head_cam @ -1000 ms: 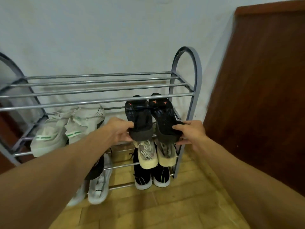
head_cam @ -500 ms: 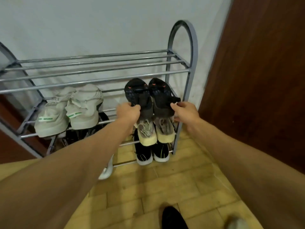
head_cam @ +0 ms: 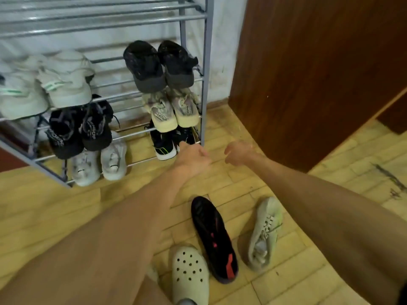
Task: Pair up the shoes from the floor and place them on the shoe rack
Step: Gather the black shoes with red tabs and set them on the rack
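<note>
A grey metal shoe rack (head_cam: 206,89) stands against the wall. A black pair (head_cam: 158,64) sits on its second shelf at the right, with no hand on it. My left hand (head_cam: 193,158) and my right hand (head_cam: 239,154) hang empty with loosely curled fingers above the floor, in front of the rack's right leg. On the floor nearer to me lie a black shoe with red marks (head_cam: 214,238), a grey-green sneaker (head_cam: 265,234) and a pale clog (head_cam: 190,276).
The rack also holds a white pair with green stripes (head_cam: 46,84), dark sandals (head_cam: 79,128), a cream pair (head_cam: 171,111), a black pair with green trim (head_cam: 165,144) and a white pair (head_cam: 99,164). A brown wooden door (head_cam: 308,73) stands to the right. The floor is yellow tile.
Both hands have let go of the black pair, which now rests on the shelf, and have drawn back and down. The view has tilted down to show loose shoes on the floor.
</note>
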A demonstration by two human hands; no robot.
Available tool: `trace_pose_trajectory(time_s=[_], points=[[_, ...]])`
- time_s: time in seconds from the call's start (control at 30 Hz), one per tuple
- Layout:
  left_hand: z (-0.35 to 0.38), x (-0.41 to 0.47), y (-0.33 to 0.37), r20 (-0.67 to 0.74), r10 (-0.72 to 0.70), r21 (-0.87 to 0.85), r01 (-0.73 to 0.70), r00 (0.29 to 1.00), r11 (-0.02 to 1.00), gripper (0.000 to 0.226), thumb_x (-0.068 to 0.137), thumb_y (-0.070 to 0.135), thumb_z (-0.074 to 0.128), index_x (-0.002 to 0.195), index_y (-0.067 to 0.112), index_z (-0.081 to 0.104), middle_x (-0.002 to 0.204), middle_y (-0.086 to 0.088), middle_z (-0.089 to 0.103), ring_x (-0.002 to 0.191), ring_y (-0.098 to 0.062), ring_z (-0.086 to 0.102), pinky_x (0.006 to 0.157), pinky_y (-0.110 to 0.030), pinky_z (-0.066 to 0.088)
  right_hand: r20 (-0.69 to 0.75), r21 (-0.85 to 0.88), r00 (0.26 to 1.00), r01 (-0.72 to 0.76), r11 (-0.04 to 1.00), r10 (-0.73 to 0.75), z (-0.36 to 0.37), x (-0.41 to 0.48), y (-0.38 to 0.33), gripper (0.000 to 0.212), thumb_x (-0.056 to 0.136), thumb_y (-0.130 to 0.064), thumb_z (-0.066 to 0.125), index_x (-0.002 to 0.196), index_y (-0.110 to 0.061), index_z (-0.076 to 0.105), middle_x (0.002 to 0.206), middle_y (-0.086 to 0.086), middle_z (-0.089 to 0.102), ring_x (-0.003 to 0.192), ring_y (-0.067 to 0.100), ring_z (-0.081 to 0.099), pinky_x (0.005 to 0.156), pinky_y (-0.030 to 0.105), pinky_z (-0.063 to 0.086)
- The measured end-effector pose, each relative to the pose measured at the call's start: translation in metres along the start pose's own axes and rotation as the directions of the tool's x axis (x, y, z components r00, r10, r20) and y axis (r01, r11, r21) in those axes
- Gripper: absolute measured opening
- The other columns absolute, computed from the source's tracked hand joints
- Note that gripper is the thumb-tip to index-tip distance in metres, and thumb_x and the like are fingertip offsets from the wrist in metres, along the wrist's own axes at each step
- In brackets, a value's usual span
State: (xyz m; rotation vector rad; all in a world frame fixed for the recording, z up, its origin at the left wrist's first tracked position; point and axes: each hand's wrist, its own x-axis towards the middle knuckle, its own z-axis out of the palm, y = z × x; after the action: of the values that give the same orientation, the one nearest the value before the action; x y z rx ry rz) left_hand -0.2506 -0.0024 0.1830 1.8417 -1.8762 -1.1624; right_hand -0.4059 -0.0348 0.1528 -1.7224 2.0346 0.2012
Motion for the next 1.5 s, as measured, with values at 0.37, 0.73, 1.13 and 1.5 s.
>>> trace_pose_trajectory(time_s=[0.37, 0.73, 1.13, 1.5], points=[[0.046, -0.014, -0.069, 0.274, -0.12, 0.157, 0.078, 0.954, 0.984, 0.026, 0.089, 0.019, 0.054, 0.112, 0.016, 0.066, 0.123, 0.001, 0.061, 0.115, -0.019, 0.055, 0.086, -0.022, 0.04, 0.452, 0.108, 0.877, -0.237, 0.966, 0.165, 0.17, -0.036, 0.053, 0.056, 0.089, -0.025, 0.059, 0.135, 0.002, 0.042, 0.121, 0.017, 0.057, 0.118, 0.034, 0.056, 0.079, 0.033, 0.045], [0.063, -0.009, -0.069, 0.337, -0.154, 0.151, 0.108, 0.929, 0.983, 0.028, 0.091, 0.016, 0.048, 0.113, 0.019, 0.065, 0.108, 0.007, 0.055, 0.103, -0.012, 0.052, 0.082, -0.022, 0.038, 0.543, 0.308, 0.823, -0.382, 0.872, 0.169, 0.226, -0.053, 0.058, 0.056, 0.09, -0.011, 0.053, 0.14, 0.005, 0.032, 0.104, 0.013, 0.057, 0.089, 0.024, 0.054, 0.069, 0.037, 0.057], [-0.009, -0.02, -0.029, 0.092, -0.199, -0.028, 0.203, 0.976, 0.979, 0.037, 0.087, 0.022, 0.053, 0.122, 0.009, 0.052, 0.116, -0.002, 0.059, 0.108, -0.023, 0.057, 0.089, -0.032, 0.047, 0.187, 0.6, 0.982, -0.099, 0.793, -0.019, 0.065, -0.051, 0.015, 0.036, 0.088, -0.001, 0.055, 0.122, 0.0, 0.042, 0.116, 0.021, 0.057, 0.097, 0.028, 0.055, 0.07, 0.035, 0.045], [-0.186, -0.083, 0.047, -0.207, -0.147, -0.41, 0.051, 0.967, 0.911, 0.016, 0.092, 0.022, 0.057, 0.104, 0.012, 0.059, 0.097, -0.007, 0.062, 0.073, -0.018, 0.058, 0.058, -0.023, 0.044, -0.258, 0.705, 0.938, 0.347, 0.618, -0.232, -0.132, -0.112, -0.134, 0.012, 0.086, 0.005, 0.061, 0.092, -0.005, 0.061, 0.092, 0.006, 0.064, 0.094, 0.023, 0.062, 0.078, 0.03, 0.048]])
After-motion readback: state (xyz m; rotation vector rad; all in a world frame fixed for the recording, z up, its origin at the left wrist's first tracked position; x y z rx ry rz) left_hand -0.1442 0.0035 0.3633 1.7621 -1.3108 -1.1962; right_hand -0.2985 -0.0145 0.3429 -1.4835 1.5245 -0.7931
